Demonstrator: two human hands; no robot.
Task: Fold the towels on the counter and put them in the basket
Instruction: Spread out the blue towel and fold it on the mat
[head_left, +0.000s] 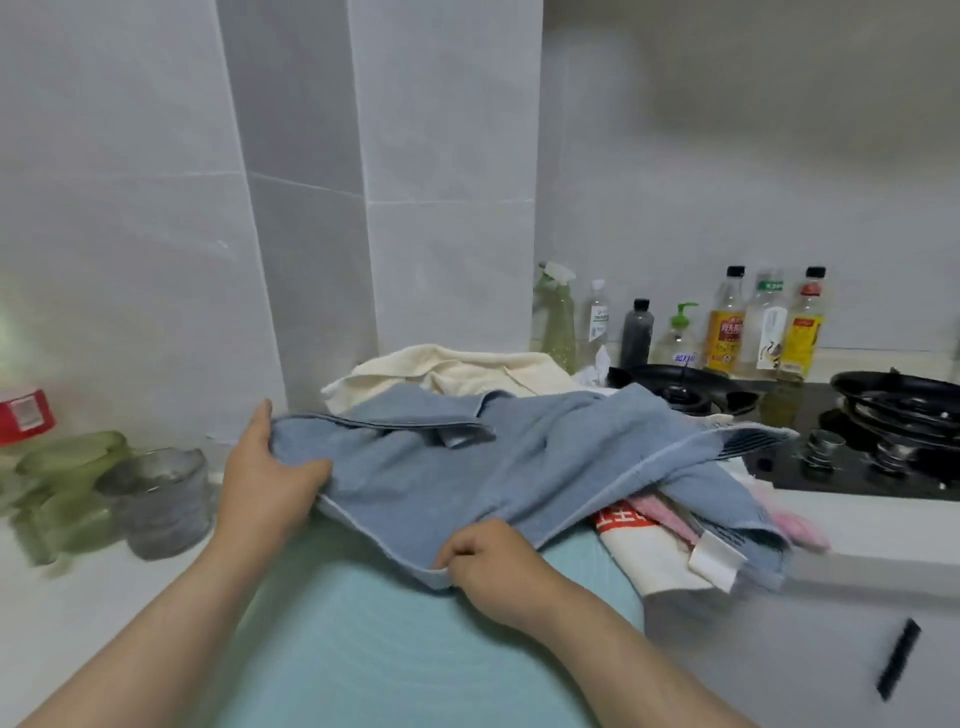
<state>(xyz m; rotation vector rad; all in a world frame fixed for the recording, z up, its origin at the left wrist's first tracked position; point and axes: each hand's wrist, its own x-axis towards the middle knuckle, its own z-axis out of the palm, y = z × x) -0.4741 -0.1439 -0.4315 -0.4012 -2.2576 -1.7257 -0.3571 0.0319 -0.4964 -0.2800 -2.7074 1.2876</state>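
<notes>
Far left of the blue towel (493, 467), on the white surface (104, 613), stand a red-labelled container (23, 415), some green glass pieces (72, 467) and a clear glass cup (161, 501), all blurred.

The left hand (270, 467) grips the towel's left edge, thumb lying on top of the cloth and the fingers (260, 415) wrapped round its far side. The blue towel lies rumpled and partly lifted across the middle of the surface, one flap folded back over itself. It rests over a pale teal cloth (363, 623) that spreads out beneath it toward the camera.

Behind the blue towel, against the tiled wall, a cream towel (457, 371) sits in a loose heap, touching the blue one's far edge.

The right hand (488, 558) is at the blue towel's near edge, fingers curled tight and pinching the hem.

Under the blue towel's right end lie a white cloth with red print (639, 551) and a pink cloth (800, 530). A white label (719, 558) hangs from the blue towel there.

Behind and to the right of the blue towel stand a green spray bottle (558, 317), a dark bottle (636, 332), a pump bottle (678, 338) and three oil or sauce bottles (766, 322) — all lined along the wall. In front of them is a black gas hob (857, 467), and the blue towel's right corner drapes just onto its edge.
</notes>
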